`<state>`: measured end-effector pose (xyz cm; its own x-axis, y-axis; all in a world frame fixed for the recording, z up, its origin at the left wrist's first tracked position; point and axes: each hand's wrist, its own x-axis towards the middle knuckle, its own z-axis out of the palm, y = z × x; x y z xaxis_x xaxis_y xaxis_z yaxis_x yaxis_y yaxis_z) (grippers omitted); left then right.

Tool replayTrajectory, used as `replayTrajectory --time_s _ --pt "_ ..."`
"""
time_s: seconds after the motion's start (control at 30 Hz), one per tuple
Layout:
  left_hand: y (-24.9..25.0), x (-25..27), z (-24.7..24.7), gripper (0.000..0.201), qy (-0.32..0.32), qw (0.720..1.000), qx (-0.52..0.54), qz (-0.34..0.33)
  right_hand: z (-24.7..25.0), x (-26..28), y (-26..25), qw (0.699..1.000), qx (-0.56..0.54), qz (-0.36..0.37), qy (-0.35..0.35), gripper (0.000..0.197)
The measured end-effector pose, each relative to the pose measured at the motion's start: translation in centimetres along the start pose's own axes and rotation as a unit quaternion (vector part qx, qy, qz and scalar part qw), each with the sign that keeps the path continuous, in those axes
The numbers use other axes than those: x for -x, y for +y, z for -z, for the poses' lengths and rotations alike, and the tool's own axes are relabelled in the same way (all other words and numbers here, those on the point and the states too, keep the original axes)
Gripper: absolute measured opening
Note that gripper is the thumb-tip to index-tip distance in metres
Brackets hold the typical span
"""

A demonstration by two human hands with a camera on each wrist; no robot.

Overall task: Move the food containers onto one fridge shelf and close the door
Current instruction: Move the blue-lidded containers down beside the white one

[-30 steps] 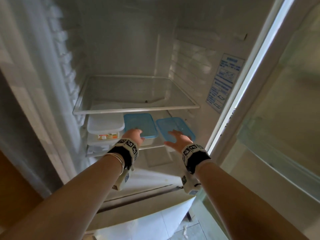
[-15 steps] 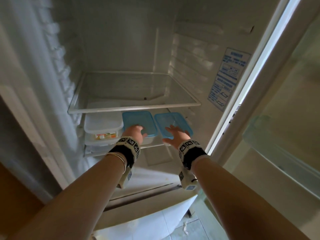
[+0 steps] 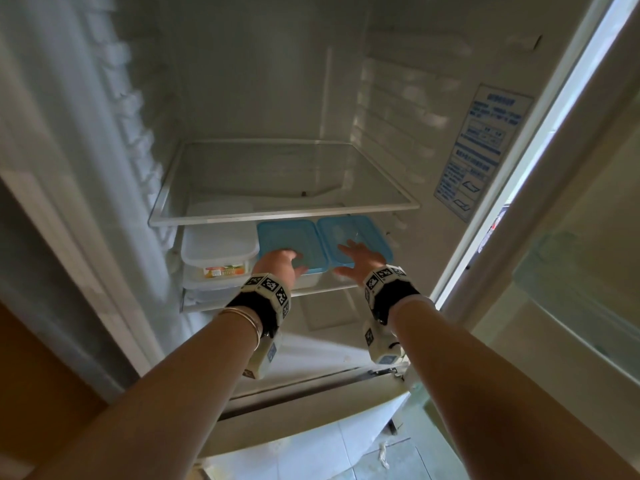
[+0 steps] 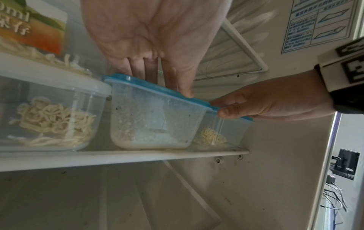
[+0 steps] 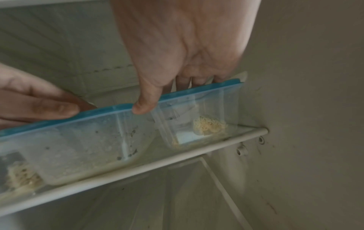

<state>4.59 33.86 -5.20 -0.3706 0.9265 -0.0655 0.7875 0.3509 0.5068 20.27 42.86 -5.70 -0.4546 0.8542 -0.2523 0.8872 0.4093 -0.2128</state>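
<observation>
Since a second ago both blue-lidded tubs have slid deeper onto the lower shelf (image 3: 332, 288), now snug together beside the white-lidded noodle containers (image 3: 218, 252). Our left hand (image 3: 277, 265) lies flat-fingered on the middle tub (image 4: 155, 118); our right hand (image 3: 360, 259) rests spread on the right tub (image 5: 199, 115), thumb over its edge. Push unevenly and the right tub jams against the fridge wall (image 5: 305, 109).
</observation>
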Motion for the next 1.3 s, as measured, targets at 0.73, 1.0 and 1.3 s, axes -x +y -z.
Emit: replayTrajectory --time_s 0.73,1.0,1.3 --pt "1.1 4.5 1.3 0.048 -0.021 1.000 0.020 -0.003 0.3 5.4 -0.5 1.000 0.003 -0.001 0.023 0.062" --pt "0.4 13.0 0.5 0.044 -0.042 0.999 -0.031 -0.013 -3.1 13.7 -1.4 0.999 0.037 0.006 -0.016 0.058" --pt "-0.3 23.6 -3.4 0.046 -0.070 0.996 -0.053 -0.001 -8.5 22.7 -0.7 0.996 0.058 -0.008 -0.073 0.058"
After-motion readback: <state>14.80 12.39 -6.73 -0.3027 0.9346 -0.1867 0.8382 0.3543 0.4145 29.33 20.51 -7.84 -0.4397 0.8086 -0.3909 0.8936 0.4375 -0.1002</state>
